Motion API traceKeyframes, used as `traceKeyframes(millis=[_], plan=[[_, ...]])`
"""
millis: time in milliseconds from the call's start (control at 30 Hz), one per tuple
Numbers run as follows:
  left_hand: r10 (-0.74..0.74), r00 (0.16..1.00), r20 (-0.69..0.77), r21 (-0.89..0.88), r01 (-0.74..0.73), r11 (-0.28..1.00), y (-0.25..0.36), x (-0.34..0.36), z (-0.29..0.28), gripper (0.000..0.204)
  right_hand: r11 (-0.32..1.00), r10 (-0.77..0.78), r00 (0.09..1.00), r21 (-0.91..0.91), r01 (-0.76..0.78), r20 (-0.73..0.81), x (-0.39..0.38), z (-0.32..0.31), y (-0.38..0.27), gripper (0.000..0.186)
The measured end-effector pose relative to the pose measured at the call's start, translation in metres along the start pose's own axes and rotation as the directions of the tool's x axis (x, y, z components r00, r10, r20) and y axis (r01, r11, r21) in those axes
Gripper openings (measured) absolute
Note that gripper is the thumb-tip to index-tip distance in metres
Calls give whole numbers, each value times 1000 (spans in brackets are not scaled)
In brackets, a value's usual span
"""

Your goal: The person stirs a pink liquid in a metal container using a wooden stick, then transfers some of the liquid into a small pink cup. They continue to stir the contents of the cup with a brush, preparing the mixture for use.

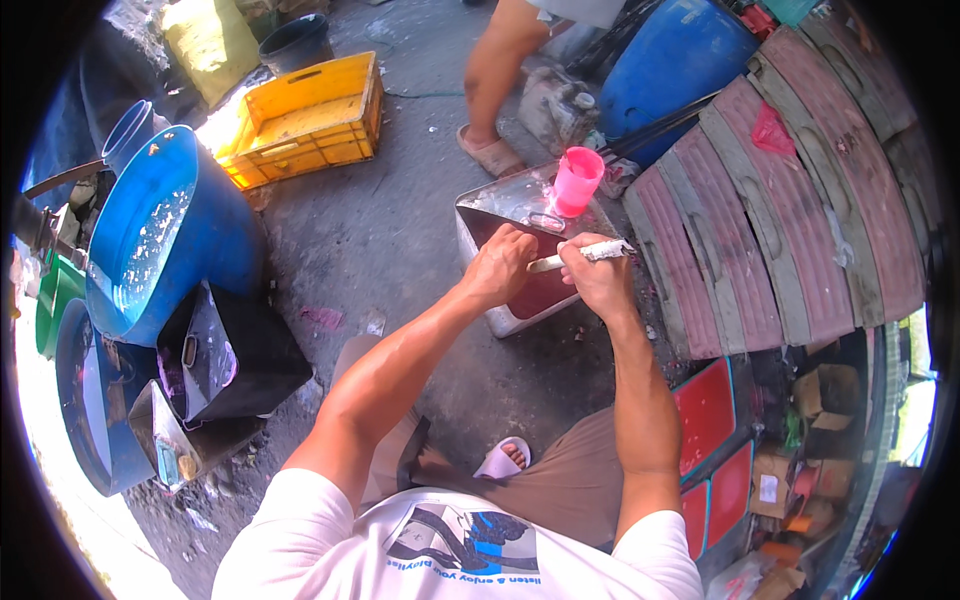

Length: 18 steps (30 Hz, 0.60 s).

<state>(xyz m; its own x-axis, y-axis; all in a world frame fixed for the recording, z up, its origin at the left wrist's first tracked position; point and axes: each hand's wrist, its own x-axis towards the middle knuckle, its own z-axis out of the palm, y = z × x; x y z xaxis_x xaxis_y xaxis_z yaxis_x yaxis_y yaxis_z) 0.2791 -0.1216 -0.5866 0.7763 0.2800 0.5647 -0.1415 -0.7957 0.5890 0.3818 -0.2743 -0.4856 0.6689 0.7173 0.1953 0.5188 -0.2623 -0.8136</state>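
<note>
A square metal tin (506, 196) stands on the ground in front of me, its top partly opened, with dark red showing inside. My left hand (503, 265) is closed at the opening's near left edge; what its fingers grip is hidden. My right hand (598, 280) is wrapped round a whitish, smeared stick-like tool (606, 250). One end of that tool points left, close to my left fingers, over the opening. On the tin's top, at the far right, sits a bright pink plastic cup (577, 181), beside a wire handle (546, 222).
A blue tub (230, 240) and dark opened tins (262, 352) stand at left. A yellow crate (312, 108) lies beyond. Another person's leg (493, 75) is behind the tin, near a blue barrel (680, 65). Stacked pinkish trays (760, 185) and red panels (705, 412) are at right.
</note>
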Motion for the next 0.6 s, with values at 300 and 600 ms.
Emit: traceKeyframes(millis=[300,600], plan=[[23,997,-77,-61,-28,998,2,2,2,10,810,-353,935,-494,317,21,13,-26,40,9],[-62,997,35,-8,63,998,-3,-1,1,6,985,151,988,-88,-148,37,3,-16,-2,20]])
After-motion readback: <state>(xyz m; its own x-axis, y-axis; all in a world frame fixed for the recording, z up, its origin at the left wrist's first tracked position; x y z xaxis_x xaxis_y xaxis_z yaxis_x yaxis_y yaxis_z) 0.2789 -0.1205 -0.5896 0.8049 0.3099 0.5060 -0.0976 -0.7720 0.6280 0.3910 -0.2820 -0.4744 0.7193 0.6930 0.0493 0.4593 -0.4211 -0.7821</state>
